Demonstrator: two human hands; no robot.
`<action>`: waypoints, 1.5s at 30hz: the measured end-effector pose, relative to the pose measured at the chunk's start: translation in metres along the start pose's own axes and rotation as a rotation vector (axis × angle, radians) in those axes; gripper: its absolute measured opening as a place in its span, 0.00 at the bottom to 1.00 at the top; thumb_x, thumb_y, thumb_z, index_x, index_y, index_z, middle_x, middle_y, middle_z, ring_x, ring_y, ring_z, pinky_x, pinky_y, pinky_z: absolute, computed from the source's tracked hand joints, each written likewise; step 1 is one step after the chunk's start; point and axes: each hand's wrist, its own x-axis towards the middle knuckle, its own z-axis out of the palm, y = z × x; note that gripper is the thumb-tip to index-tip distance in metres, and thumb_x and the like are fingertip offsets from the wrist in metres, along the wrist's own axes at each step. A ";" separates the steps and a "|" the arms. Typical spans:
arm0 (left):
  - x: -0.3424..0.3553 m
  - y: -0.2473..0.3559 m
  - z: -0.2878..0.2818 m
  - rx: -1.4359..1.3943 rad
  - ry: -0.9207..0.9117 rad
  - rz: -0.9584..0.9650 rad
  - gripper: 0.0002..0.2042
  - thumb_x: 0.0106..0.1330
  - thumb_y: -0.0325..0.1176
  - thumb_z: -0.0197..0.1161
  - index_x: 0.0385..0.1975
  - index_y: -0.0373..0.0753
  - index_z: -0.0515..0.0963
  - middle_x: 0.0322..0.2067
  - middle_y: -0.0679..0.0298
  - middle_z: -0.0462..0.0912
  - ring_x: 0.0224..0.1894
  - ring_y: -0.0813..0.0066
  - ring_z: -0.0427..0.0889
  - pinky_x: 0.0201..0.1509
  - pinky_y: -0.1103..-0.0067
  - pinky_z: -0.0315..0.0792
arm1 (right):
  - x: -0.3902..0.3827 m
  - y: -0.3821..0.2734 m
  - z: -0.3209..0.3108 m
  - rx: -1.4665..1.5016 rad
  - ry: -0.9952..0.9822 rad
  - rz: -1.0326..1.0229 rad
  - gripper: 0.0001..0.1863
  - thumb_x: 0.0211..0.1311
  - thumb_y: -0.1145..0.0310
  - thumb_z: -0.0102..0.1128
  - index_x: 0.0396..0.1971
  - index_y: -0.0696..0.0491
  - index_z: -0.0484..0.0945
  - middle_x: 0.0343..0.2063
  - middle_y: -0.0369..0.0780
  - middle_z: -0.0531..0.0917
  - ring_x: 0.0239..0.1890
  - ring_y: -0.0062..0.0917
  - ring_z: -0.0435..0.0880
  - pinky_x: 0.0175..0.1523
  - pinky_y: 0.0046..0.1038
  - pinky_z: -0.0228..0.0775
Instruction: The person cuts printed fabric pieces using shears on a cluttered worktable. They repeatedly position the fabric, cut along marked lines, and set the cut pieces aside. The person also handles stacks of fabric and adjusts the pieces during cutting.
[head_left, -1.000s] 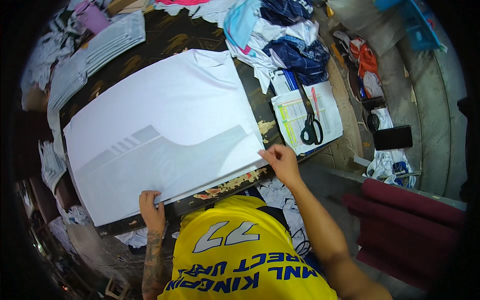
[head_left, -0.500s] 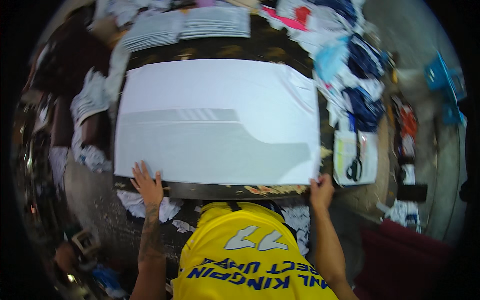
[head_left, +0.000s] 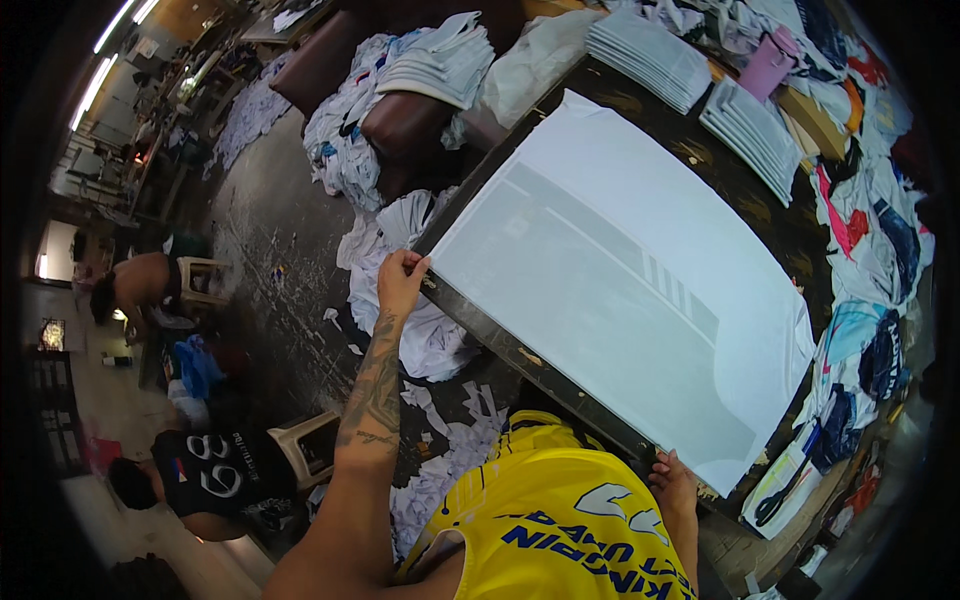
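Observation:
A large white fabric piece [head_left: 640,230] with a grey printed panel and pale stripes lies spread flat on a dark, worn table [head_left: 530,355]. It has a curved cut-out shape printed toward its right end. My left hand [head_left: 399,285] pinches the near left corner of the fabric at the table's edge. Down at the near right edge, my right hand [head_left: 675,482] has its fingers closed on the fabric's border; part of that grip is hidden.
Folded fabric stacks [head_left: 650,55] lie along the table's far side by a pink bottle [head_left: 770,62]. Scissors [head_left: 768,507] rest on a packet at the right. Heaped white cloth [head_left: 430,335] lies left of the table. Two people sit at the left, one in a black shirt [head_left: 225,480].
My view has swung left, so the table appears slanted. My left hand was spread flat by the near edge and now pinches the fabric's corner. The right hand stays at the near right edge.

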 end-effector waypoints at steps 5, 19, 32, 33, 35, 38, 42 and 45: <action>0.001 0.022 -0.005 -0.034 -0.028 -0.011 0.11 0.64 0.33 0.78 0.34 0.33 0.84 0.32 0.60 0.88 0.34 0.74 0.86 0.41 0.75 0.79 | 0.018 0.007 0.025 0.177 0.230 0.066 0.17 0.74 0.49 0.71 0.35 0.49 0.85 0.24 0.30 0.83 0.22 0.19 0.78 0.27 0.26 0.63; 0.003 0.026 -0.015 -0.115 -0.049 0.014 0.10 0.62 0.28 0.77 0.34 0.33 0.81 0.26 0.61 0.86 0.30 0.72 0.86 0.37 0.75 0.78 | 0.012 0.010 0.012 0.223 0.344 -0.039 0.19 0.73 0.51 0.72 0.27 0.48 0.79 0.21 0.30 0.81 0.19 0.17 0.74 0.24 0.23 0.63; 0.000 0.097 0.063 0.558 -0.121 0.478 0.37 0.78 0.55 0.58 0.83 0.49 0.59 0.81 0.51 0.57 0.83 0.42 0.52 0.83 0.47 0.51 | 0.000 -0.008 -0.054 -0.668 0.589 -0.669 0.19 0.74 0.62 0.70 0.27 0.62 0.80 0.17 0.36 0.79 0.19 0.24 0.73 0.28 0.32 0.65; 0.004 0.101 0.064 0.535 -0.081 0.455 0.37 0.79 0.56 0.56 0.83 0.49 0.58 0.83 0.52 0.55 0.84 0.42 0.51 0.83 0.46 0.49 | -0.005 -0.014 -0.086 -0.827 0.650 -0.771 0.16 0.72 0.65 0.70 0.30 0.61 0.79 0.18 0.38 0.79 0.22 0.27 0.72 0.32 0.35 0.67; 0.004 0.114 0.073 0.500 -0.196 0.352 0.37 0.80 0.56 0.55 0.84 0.50 0.56 0.84 0.53 0.51 0.85 0.43 0.49 0.84 0.45 0.45 | -0.006 -0.022 -0.149 -0.696 0.720 -0.728 0.13 0.69 0.64 0.72 0.37 0.60 0.81 0.31 0.44 0.85 0.33 0.33 0.82 0.42 0.36 0.73; -0.031 0.151 0.094 0.853 -0.070 0.494 0.36 0.79 0.55 0.57 0.82 0.46 0.61 0.84 0.48 0.51 0.85 0.43 0.48 0.84 0.44 0.42 | -0.004 -0.007 -0.221 -0.655 1.128 -0.586 0.27 0.67 0.64 0.71 0.62 0.63 0.79 0.57 0.55 0.85 0.62 0.49 0.84 0.69 0.42 0.73; -0.154 0.239 0.160 0.180 -0.717 1.013 0.34 0.75 0.49 0.63 0.78 0.45 0.68 0.83 0.48 0.53 0.85 0.42 0.46 0.85 0.45 0.41 | 0.018 0.046 -0.238 -0.783 1.011 -0.308 0.43 0.72 0.56 0.64 0.78 0.63 0.60 0.77 0.59 0.63 0.75 0.56 0.68 0.77 0.46 0.63; -0.248 0.305 0.197 0.020 -0.954 1.284 0.26 0.71 0.41 0.69 0.68 0.43 0.79 0.80 0.47 0.59 0.83 0.42 0.52 0.83 0.49 0.49 | 0.029 0.051 -0.251 -0.870 1.207 -0.515 0.31 0.75 0.64 0.59 0.72 0.62 0.67 0.65 0.56 0.75 0.65 0.54 0.76 0.69 0.49 0.72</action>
